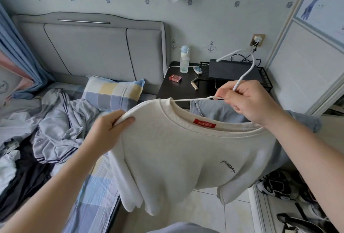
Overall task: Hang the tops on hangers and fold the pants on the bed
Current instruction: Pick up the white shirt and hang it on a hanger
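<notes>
— What is seen at the left?
— A heap of striped grey and dark clothes is spread over the bed, and a checked pillow is laid at its head.
— And the shirt?
— The cream T-shirt is held up in the air beside the bed's edge, in front of the dark counter. One shoulder is pinched by the left hand, thumb on top. The shoulder line is stretched left to right, the collar is turned upward, and the hem is hung toward the floor.
— The hanger?
— The white hanger is gripped at its neck by the right hand. One arm is pushed leftward into the collar; the hook is pointed up and curled left.
</notes>
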The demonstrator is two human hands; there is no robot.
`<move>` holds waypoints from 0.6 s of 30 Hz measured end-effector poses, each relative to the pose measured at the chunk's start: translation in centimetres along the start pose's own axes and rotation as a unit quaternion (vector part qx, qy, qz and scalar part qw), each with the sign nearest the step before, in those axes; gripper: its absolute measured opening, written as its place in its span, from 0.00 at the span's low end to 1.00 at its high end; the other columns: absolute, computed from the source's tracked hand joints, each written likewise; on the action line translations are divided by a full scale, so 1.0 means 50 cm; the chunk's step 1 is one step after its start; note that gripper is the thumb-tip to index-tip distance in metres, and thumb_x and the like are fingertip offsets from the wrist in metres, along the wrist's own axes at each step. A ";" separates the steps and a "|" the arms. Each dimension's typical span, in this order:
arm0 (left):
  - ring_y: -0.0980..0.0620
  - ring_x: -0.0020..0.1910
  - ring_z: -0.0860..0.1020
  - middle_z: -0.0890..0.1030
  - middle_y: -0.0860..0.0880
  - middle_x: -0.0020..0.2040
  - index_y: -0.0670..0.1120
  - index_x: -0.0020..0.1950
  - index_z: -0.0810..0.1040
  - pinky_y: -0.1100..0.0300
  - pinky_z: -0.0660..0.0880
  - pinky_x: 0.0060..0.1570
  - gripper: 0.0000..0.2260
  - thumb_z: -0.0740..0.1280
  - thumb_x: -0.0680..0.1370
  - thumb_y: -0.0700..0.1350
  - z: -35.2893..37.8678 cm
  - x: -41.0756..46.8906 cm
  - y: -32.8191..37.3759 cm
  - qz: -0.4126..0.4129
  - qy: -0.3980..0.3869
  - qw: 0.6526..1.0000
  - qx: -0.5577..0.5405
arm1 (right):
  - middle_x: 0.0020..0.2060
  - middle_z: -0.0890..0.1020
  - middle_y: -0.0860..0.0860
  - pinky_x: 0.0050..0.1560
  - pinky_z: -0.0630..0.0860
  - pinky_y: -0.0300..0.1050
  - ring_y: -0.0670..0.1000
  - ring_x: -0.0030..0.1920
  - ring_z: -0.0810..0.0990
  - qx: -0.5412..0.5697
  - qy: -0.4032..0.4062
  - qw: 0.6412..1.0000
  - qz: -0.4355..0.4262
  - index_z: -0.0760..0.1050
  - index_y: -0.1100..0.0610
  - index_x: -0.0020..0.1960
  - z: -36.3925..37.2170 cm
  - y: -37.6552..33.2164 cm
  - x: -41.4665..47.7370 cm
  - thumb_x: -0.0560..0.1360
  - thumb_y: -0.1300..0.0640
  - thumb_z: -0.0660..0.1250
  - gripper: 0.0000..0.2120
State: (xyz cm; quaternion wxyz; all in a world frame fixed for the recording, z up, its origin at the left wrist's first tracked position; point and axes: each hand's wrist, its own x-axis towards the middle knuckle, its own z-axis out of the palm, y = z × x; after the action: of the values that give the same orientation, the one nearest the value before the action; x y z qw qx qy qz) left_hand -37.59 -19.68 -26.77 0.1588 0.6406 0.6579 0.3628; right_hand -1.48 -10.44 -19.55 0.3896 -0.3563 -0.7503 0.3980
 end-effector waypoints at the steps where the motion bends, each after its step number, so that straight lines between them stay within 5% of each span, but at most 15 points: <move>1: 0.60 0.30 0.70 0.75 0.56 0.31 0.55 0.37 0.75 0.70 0.63 0.28 0.12 0.70 0.79 0.49 -0.011 0.000 0.004 0.010 0.023 1.000 -0.007 | 0.22 0.67 0.45 0.25 0.58 0.34 0.44 0.23 0.60 -0.005 -0.014 1.000 0.008 0.85 0.47 0.44 0.000 0.005 -0.002 0.78 0.48 0.68 0.08; 7: 0.57 0.34 0.73 0.79 0.48 0.36 0.60 0.40 0.82 0.66 0.69 0.37 0.06 0.77 0.70 0.51 -0.058 0.008 0.018 0.024 0.054 0.995 -0.076 | 0.24 0.63 0.47 0.24 0.55 0.38 0.48 0.24 0.57 0.051 -0.039 0.998 0.019 0.86 0.49 0.46 0.034 0.017 -0.012 0.75 0.44 0.69 0.11; 10: 0.54 0.33 0.72 0.78 0.40 0.38 0.60 0.44 0.80 0.64 0.68 0.33 0.09 0.66 0.70 0.62 -0.056 0.011 0.014 0.027 0.028 0.997 -0.067 | 0.24 0.63 0.49 0.24 0.56 0.37 0.49 0.25 0.57 0.073 -0.023 0.997 0.010 0.86 0.50 0.47 0.048 0.012 -0.016 0.76 0.48 0.69 0.09; 14: 0.59 0.47 0.80 0.83 0.60 0.48 0.62 0.55 0.78 0.64 0.75 0.49 0.16 0.56 0.78 0.66 -0.051 0.018 0.037 0.051 -0.031 0.995 -0.085 | 0.23 0.64 0.47 0.22 0.57 0.35 0.45 0.23 0.58 0.117 -0.025 0.993 0.021 0.85 0.58 0.49 0.071 0.008 -0.021 0.75 0.52 0.68 0.12; 18: 0.56 0.27 0.72 0.76 0.53 0.30 0.60 0.42 0.81 0.61 0.71 0.30 0.18 0.58 0.75 0.70 -0.034 0.027 0.066 0.029 -0.150 0.988 -0.002 | 0.24 0.62 0.56 0.23 0.56 0.37 0.48 0.24 0.57 0.102 -0.028 0.994 0.021 0.84 0.59 0.48 0.088 0.004 -0.021 0.74 0.50 0.67 0.13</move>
State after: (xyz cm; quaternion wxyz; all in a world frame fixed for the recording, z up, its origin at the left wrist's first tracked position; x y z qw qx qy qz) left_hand -36.52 -19.14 -23.01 0.2459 0.7065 0.6069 0.2686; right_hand -4.81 -12.64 -21.72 0.3943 -0.3185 -0.7088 0.4905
